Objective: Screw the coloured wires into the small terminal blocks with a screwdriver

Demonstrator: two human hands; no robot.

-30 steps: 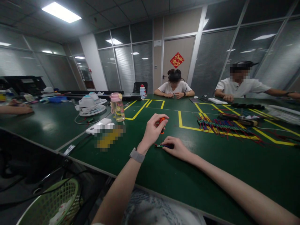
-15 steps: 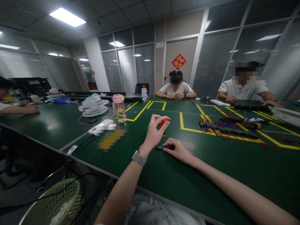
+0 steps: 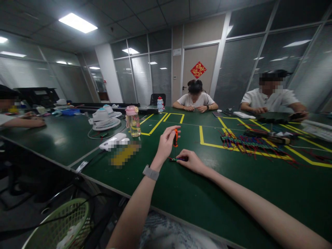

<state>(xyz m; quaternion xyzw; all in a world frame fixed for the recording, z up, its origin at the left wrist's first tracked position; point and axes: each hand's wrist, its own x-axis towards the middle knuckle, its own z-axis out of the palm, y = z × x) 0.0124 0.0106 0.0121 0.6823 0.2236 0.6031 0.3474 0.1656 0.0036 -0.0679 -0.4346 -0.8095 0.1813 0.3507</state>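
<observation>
My left hand (image 3: 166, 143), with a grey watch on its wrist, is closed around a small orange-handled screwdriver (image 3: 176, 137) held upright, tip down. The tip meets a small green and blue part (image 3: 174, 159) lying on the green table (image 3: 207, 200). My right hand (image 3: 191, 161) rests on the table with its fingers pressed on that part, holding it down.
A pile of coloured wires (image 3: 246, 143) lies at the right inside yellow floor-tape lines. A pink-capped bottle (image 3: 133, 121), two white fans (image 3: 105, 119) and a white device (image 3: 114, 141) sit at the left. Other people sit across and at the left. A green basket (image 3: 62, 224) stands below the table edge.
My left hand has turned the screwdriver from tilted to upright over the small part. The view has shifted slightly; my right hand stays on the part.
</observation>
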